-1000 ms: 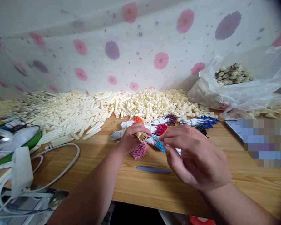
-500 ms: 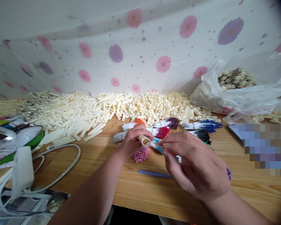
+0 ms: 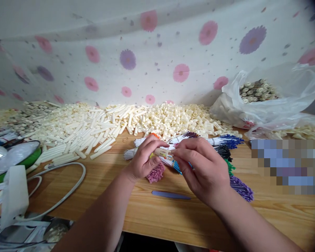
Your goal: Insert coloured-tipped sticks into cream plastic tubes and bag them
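Note:
My left hand is closed around a cream plastic tube with slots, which looks like a multicolour pen part. The tube lies nearly sideways, its slotted end toward my right hand. Thumb and fingers of that hand pinch together right at this end; whatever sits between them is too small or hidden to name. Under and around both hands are bundles of thin white sticks with coloured tips, like pen refills: pink, light blue, black, green, dark blue and purple.
Heaps of cream tubes and slotted pieces line the wall. A plastic bag of assembled pieces stands back right. A flat blue-violet strip lies near the front. White cable and adapter are at left; a pixelated area covers the right.
My right hand has moved left and closer to my left hand, uncovering the green and purple bundles. The tube has turned from facing me to lying more sideways. The view has shifted slightly.

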Action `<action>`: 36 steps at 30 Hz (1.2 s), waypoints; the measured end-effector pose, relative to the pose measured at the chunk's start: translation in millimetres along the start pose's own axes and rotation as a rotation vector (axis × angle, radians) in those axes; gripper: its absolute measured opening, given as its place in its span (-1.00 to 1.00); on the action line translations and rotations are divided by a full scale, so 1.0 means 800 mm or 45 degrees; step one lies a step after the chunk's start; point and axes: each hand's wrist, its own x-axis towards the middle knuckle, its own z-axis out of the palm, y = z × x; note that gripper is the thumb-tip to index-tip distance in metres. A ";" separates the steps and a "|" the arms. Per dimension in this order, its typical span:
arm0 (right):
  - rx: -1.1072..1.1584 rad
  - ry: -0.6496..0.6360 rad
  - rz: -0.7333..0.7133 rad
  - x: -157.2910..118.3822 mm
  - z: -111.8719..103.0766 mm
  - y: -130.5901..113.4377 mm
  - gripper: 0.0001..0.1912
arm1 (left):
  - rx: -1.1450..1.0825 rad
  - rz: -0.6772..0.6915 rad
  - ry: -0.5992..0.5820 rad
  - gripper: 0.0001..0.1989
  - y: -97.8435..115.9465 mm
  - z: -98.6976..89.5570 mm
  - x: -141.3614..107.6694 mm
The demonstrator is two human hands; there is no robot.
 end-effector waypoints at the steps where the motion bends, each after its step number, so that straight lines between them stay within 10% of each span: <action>1: -0.021 0.017 -0.005 0.000 0.000 0.001 -0.83 | 0.014 -0.002 -0.005 -0.49 0.001 0.000 0.000; 28: 0.487 0.023 0.593 -0.007 0.023 0.024 -0.86 | 0.364 0.008 0.280 -0.73 -0.012 0.011 0.001; 33: 0.147 0.402 0.728 0.012 -0.012 0.086 -0.81 | -0.002 -0.260 0.438 -0.67 -0.021 0.013 0.002; 36: -0.329 -0.292 0.718 0.021 -0.025 0.138 -0.81 | -0.190 -0.483 0.491 -0.69 -0.025 0.014 0.004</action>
